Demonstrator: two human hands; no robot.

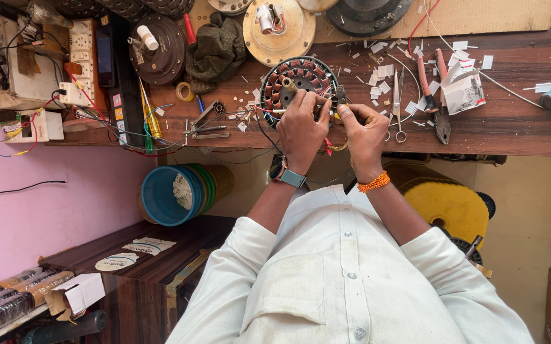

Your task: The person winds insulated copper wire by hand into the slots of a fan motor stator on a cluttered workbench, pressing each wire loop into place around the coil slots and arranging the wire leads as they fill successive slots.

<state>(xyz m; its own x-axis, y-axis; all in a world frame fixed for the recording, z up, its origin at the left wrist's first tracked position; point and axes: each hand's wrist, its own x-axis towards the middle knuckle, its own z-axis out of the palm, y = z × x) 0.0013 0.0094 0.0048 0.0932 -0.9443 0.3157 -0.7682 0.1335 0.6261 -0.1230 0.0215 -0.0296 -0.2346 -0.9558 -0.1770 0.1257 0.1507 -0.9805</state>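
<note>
The round motor winding (pixel 298 86) lay on the wooden workbench (pixel 517 127), just beyond the fingertips of both hands. The left hand (pixel 301 130) rested against its near edge, fingers curled and pressed together around what looked like a thin wire; what sat under the tips could not be made out. The right hand (pixel 364 134) sat close beside it, thumb and forefinger pinching a small dark piece at the rim of the winding. Doing this well probably meant keeping both wrists low and steady, holding the wire taut between the two pinches, and working close to the coils so the strands did not kink. Scissors (pixel 395 105) and red-handled pliers (pixel 433 95) lay just past the right fingers, among scraps of white paper (pixel 380 70).
</note>
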